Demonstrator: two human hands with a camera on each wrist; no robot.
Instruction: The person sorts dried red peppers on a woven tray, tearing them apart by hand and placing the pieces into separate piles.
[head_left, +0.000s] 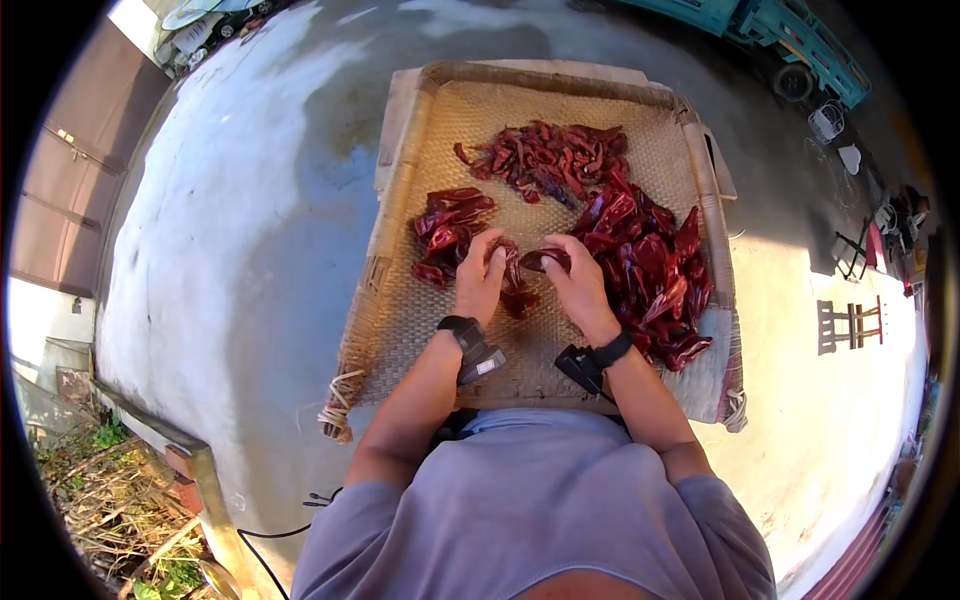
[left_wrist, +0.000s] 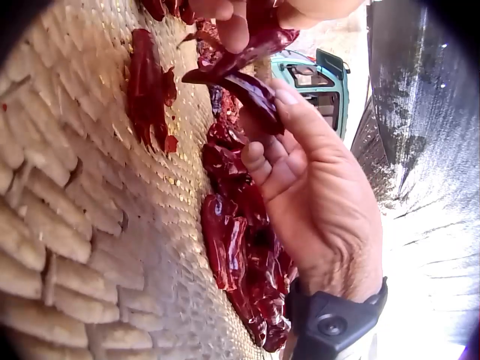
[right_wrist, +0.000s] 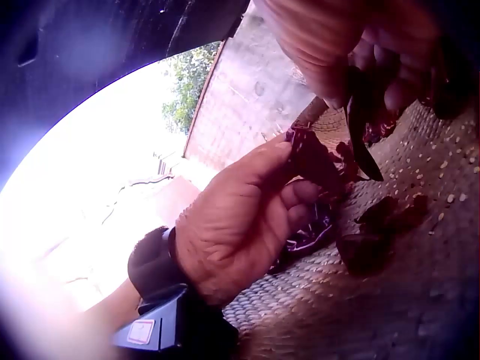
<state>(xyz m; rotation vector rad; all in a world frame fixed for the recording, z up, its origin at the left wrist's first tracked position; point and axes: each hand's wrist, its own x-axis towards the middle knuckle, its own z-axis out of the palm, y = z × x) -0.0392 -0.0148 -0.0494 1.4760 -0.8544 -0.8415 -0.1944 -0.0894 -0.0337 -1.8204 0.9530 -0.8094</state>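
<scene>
Both hands are close together over a woven tray (head_left: 400,330). My left hand (head_left: 482,278) pinches a dried red chili pepper (right_wrist: 311,157) between thumb and fingers. In my right hand (head_left: 580,285) is another dark red chili pepper (left_wrist: 255,101), gripped by thumb and fingertips, its pointed end reaching toward the left hand. A flattened pepper piece (left_wrist: 146,94) lies on the weave below, with pale seeds scattered around it. Left of the hands sits a small pile of glossy peppers (head_left: 450,220); to the right is a larger pile of whole ones (head_left: 655,260).
Thin, torn-looking pepper strips (head_left: 560,155) are heaped at the tray's far side. A raised rim (head_left: 545,78) borders the tray, which rests on a board. Beyond on the concrete floor are a teal vehicle (head_left: 810,50) and a small wooden stool (head_left: 865,323).
</scene>
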